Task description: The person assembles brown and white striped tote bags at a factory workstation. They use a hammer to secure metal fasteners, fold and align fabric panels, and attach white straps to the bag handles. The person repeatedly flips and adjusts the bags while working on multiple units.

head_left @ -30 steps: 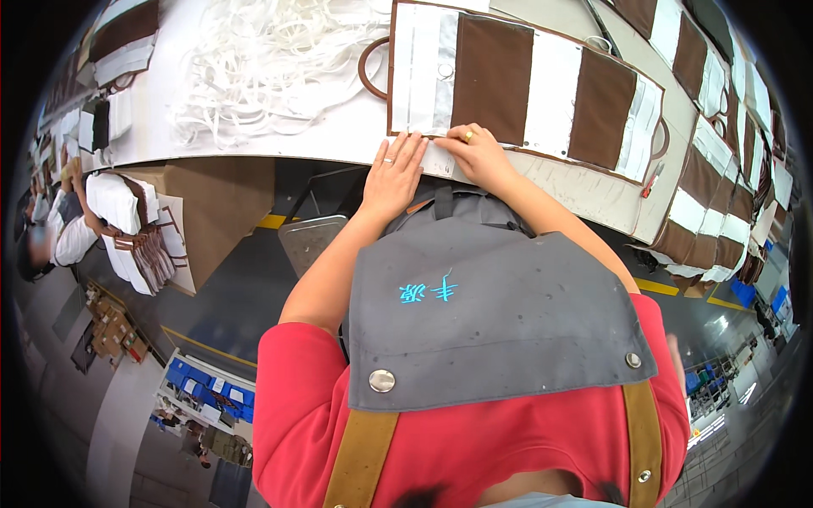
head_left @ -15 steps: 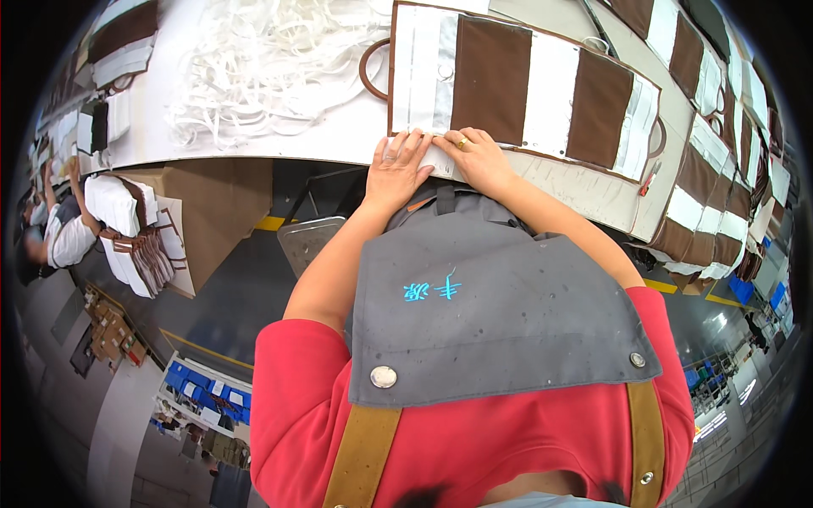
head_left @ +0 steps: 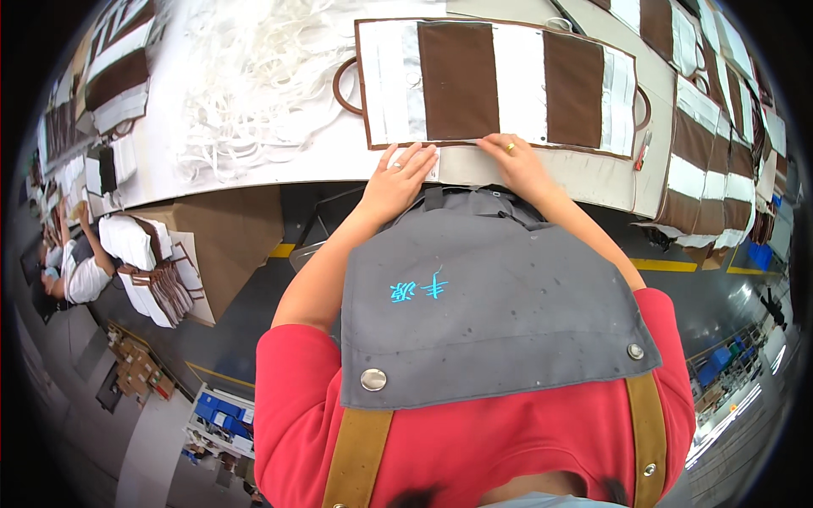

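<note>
A rectangular brown-and-white striped fabric panel (head_left: 461, 80) with brown edging and a loop handle at each end lies flat on the table. My left hand (head_left: 400, 179) rests at its near edge, left of the middle. Its fingers are stretched out and lie along the brown edging, gripping nothing. My right hand (head_left: 518, 168), with a ring on one finger, is further right on the same edge. Its fingertips come together there and appear to pinch the edging; the thumb is mostly hidden.
Tangled white strips (head_left: 254, 93) heap on the table's left side. More striped panels (head_left: 707, 169) hang in piles at the right. Near the right handle lies a small red tool (head_left: 643, 152). A cardboard box (head_left: 224, 229) and a stack of panels (head_left: 157, 262) stand left; a co-worker (head_left: 85, 271) is beyond.
The panel appears lower and further left in the picture, partly because the view has shifted. My hands have moved apart, the right one rightward along the edge, its fingers drawn closer together.
</note>
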Demonstrator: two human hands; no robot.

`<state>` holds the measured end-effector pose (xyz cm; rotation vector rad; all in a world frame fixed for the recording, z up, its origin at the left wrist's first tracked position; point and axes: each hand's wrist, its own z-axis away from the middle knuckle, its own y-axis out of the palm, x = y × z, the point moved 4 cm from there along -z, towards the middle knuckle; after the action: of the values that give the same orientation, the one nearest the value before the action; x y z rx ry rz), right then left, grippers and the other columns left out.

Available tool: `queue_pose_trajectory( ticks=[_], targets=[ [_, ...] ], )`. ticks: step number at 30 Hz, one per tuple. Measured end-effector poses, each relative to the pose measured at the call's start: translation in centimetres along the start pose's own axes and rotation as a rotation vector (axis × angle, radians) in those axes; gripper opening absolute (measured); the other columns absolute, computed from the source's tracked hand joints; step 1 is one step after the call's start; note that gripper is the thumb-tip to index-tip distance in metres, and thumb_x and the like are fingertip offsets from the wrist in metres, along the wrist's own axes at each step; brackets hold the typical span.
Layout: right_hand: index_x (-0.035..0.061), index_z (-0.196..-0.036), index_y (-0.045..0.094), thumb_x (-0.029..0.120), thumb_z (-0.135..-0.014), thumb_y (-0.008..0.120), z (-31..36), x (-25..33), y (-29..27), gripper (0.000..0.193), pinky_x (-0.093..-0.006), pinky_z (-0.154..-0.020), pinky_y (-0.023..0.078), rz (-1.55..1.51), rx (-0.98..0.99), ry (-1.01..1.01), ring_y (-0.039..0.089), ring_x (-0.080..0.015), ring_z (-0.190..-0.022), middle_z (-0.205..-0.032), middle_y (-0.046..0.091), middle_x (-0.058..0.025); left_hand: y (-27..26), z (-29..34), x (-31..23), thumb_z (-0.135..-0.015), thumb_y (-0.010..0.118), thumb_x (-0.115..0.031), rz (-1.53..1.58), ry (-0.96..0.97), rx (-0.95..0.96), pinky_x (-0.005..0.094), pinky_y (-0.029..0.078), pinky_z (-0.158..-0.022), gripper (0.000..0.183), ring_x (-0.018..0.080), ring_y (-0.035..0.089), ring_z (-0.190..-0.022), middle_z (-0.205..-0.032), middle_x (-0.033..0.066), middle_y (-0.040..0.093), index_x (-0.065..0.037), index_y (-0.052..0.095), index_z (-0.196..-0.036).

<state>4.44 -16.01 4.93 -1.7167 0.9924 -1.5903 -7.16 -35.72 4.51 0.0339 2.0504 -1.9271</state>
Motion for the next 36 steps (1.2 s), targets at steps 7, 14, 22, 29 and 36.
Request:
queue_pose_trajectory(
  ticks=[7, 14, 22, 29, 36],
  targets=[
    [0.0118, -0.127, 0.051, -0.005, -0.074, 0.051, 1.8, -0.5, 0.4, 0.055, -0.0358, -0.095, 0.041, 0.136, -0.081, 0.046, 0.049, -0.0232, -0.112, -0.125, 0.050, -0.0024, 1.5, -1.4, -0.7, -0.084, 0.058, -0.025, -0.180, -0.019, 0.009, 0.0390, 0.029, -0.104, 0.050, 0.0134, 0.044, -0.119, -0.135, -0.0049, 0.044, -0.017, 0.046, -0.132],
    [0.0110, -0.127, 0.050, -0.005, -0.072, 0.053, 4.4, -1.0, 0.1, 0.057, -0.0356, -0.098, 0.040, 0.123, 0.008, 0.041, 0.047, -0.0225, -0.117, -0.127, 0.049, -0.0024, 2.3, -2.4, -1.2, -0.086, 0.055, -0.032, -0.251, 0.092, 0.041, 0.0363, 0.030, -0.103, 0.047, 0.0105, 0.044, -0.117, -0.134, -0.0056, 0.045, -0.017, 0.048, -0.130],
    [0.0098, -0.129, 0.047, 0.002, -0.077, 0.052, 2.8, -0.3, 0.2, 0.054, -0.0352, -0.097, 0.038, 0.115, 0.073, 0.081, 0.047, -0.0213, -0.116, -0.126, 0.050, -0.0027, 3.3, -4.1, -3.0, -0.087, 0.052, -0.033, -0.257, 0.141, -0.063, 0.0375, 0.029, -0.103, 0.049, 0.0097, 0.046, -0.116, -0.135, -0.0033, 0.045, -0.015, 0.044, -0.132],
    [0.0085, -0.126, 0.049, 0.006, -0.078, 0.052, 2.2, 0.4, 0.7, 0.049, -0.0340, -0.092, 0.038, 0.261, 0.045, 0.054, 0.049, -0.0186, -0.108, -0.120, 0.052, -0.0022, 3.1, -5.3, -3.8, -0.086, 0.054, -0.032, -0.202, 0.041, 0.007, 0.0404, 0.036, -0.095, 0.049, 0.0139, 0.053, -0.105, -0.128, -0.0029, 0.050, -0.016, 0.044, -0.132],
    [0.0093, -0.098, 0.064, 0.003, -0.072, 0.057, 2.0, -2.1, -1.3, 0.027, -0.0367, -0.081, 0.041, 0.163, -0.194, 0.191, 0.054, -0.0235, -0.095, -0.102, 0.058, -0.0042, 2.5, -5.9, -3.5, -0.084, 0.056, -0.024, -0.074, 0.005, -0.025, 0.0411, 0.038, -0.089, 0.042, 0.0185, 0.054, -0.100, -0.120, -0.0014, 0.054, -0.015, 0.051, -0.125]
  ],
)
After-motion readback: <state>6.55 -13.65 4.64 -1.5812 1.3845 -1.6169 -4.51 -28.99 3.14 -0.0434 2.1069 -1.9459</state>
